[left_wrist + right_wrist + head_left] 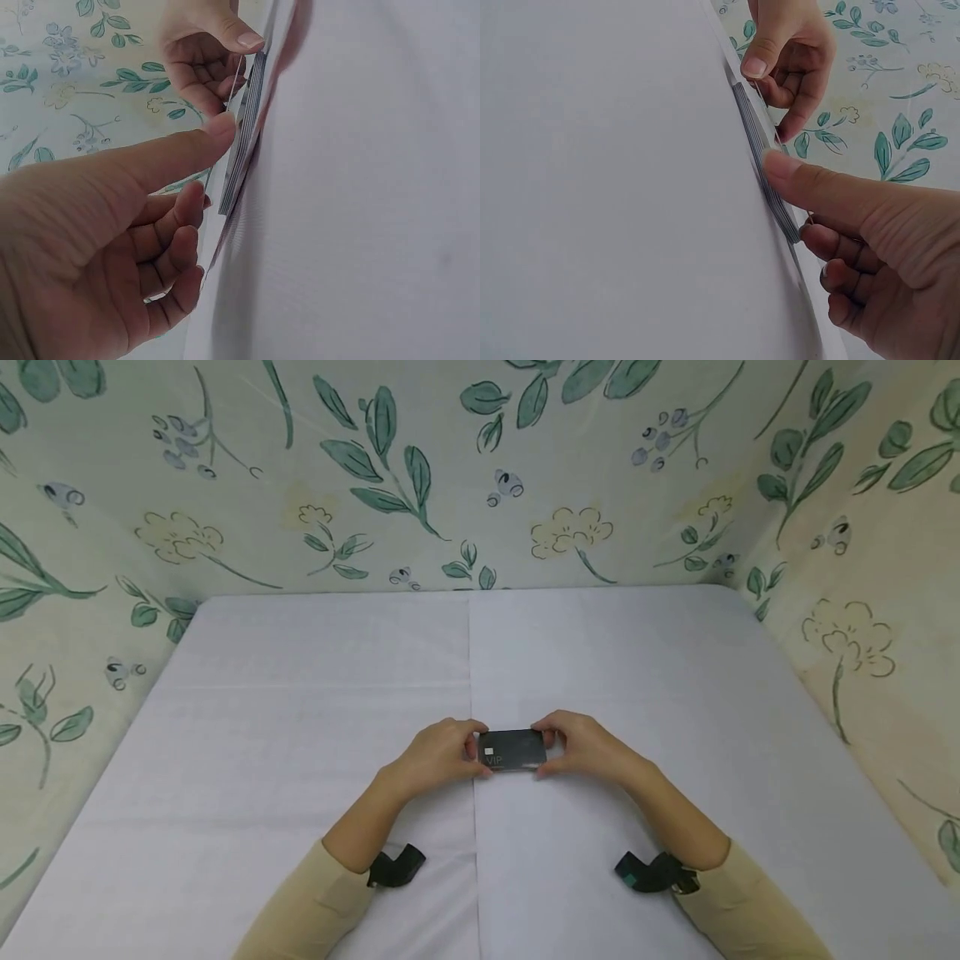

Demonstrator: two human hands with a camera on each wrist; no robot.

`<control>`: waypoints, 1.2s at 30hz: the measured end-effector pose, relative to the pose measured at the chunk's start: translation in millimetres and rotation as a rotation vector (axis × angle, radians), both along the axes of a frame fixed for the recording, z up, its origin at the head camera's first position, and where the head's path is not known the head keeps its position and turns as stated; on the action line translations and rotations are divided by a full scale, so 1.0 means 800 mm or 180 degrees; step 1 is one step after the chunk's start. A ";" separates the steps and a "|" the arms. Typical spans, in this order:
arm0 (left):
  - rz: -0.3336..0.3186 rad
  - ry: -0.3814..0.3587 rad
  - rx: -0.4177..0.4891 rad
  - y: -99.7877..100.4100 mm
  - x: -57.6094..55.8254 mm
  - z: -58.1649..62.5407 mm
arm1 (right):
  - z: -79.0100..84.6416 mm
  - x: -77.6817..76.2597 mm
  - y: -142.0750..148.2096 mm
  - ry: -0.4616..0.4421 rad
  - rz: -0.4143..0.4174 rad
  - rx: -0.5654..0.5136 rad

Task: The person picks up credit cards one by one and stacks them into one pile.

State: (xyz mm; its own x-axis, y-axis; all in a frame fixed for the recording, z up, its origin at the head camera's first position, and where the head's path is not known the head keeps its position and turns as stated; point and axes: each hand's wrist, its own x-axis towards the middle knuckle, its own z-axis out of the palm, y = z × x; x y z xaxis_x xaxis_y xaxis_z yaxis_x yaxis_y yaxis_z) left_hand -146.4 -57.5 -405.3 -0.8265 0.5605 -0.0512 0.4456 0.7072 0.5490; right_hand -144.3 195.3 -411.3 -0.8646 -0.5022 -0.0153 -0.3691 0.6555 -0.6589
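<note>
A black card with a white chip mark and the letters VIP lies level between both hands in the head view. My left hand pinches its left end, thumb at the near edge and fingers at the far edge. The right end is pinched the same way by my right hand. Both wrist views show this card edge-on, as a thin line close over a neat stack of cards on the white cloth. From the right side, the stack appears as several thin layers. In the head view the held card hides it.
A white cloth with a centre crease covers the table. Curtains with a leaf and flower print rise behind it and along both sides. Each wrist bears a black camera mount, the left mount and the right mount.
</note>
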 end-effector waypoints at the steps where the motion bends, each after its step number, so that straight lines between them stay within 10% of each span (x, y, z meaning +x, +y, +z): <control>1: 0.0002 -0.0003 -0.0016 0.000 0.000 -0.001 | 0.000 0.000 0.000 0.0005 0.0004 0.0006; 36: 0.0208 -0.0079 0.0048 0.004 0.001 -0.019 | -0.005 -0.001 0.001 -0.0210 -0.0034 0.0064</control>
